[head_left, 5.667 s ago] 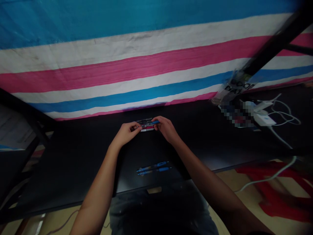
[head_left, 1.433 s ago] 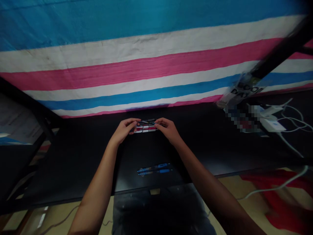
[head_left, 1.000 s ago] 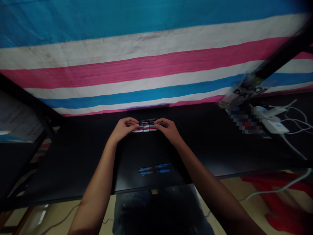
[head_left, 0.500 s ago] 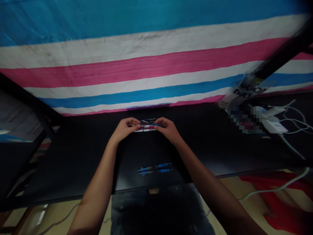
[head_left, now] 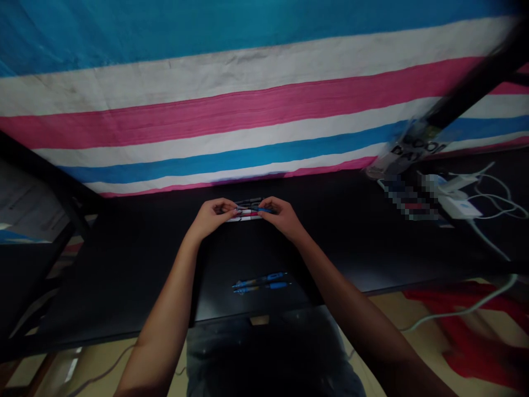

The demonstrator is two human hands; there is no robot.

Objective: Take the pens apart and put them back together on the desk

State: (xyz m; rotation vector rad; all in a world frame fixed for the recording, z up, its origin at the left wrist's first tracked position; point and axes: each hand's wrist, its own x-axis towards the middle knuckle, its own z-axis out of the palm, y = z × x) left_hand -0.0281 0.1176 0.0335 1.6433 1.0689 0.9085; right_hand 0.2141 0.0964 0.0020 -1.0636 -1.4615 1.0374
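Note:
Near the back of the black table (head_left: 144,264), a row of several pens (head_left: 246,218) with white, red and dark barrels lies side by side. Over this row my right hand (head_left: 281,212) pinches a blue pen (head_left: 265,209) by its blue end. My left hand (head_left: 215,215) is closed at the pen's other end, thumb against fingers. The fingers partly hide the ends of the row. Closer to me, two more blue pens (head_left: 262,287) rest on the table, roughly parallel and slightly apart.
A striped sheet (head_left: 248,110) hangs behind the table. To the right are a clear plastic bag (head_left: 407,149) with lettering, a blurred-out item, and a white power strip (head_left: 460,204) with cables. A red cloth (head_left: 475,342) lies below on the right.
The blue pen and both hands have shifted very slightly over the row. The view has tilted a little; the two nearer pens lie as before.

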